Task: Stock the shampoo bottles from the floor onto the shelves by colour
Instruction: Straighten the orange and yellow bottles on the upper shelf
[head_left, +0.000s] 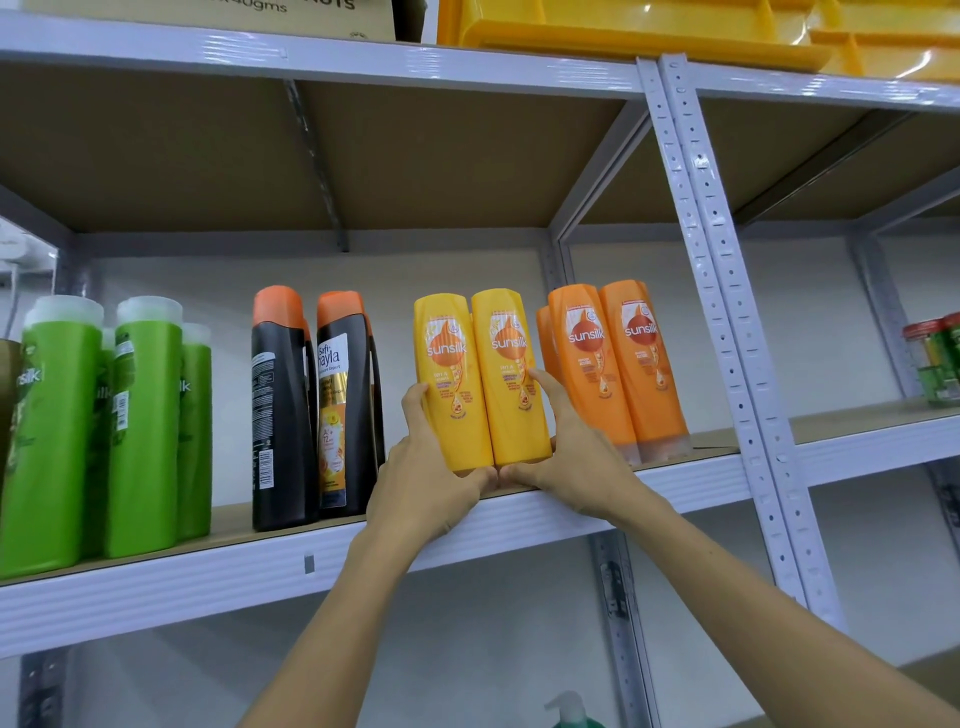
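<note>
Two yellow Sunsilk shampoo bottles stand side by side on the shelf (322, 558), caps down. My left hand (423, 467) grips the left yellow bottle (449, 374) at its lower left side. My right hand (566, 452) grips the right yellow bottle (506, 374) at its lower right side, thumb under the base. Orange Sunsilk bottles (618, 364) stand just to the right. Black bottles with orange caps (311, 405) stand to the left, and green bottles (104, 426) farther left.
A white perforated upright (727, 322) divides this bay from the right one, where small jars (935, 364) stand. Yellow plastic bins (701, 31) and a cardboard box (208, 15) sit on the shelf above. A green pump bottle (571, 714) shows below.
</note>
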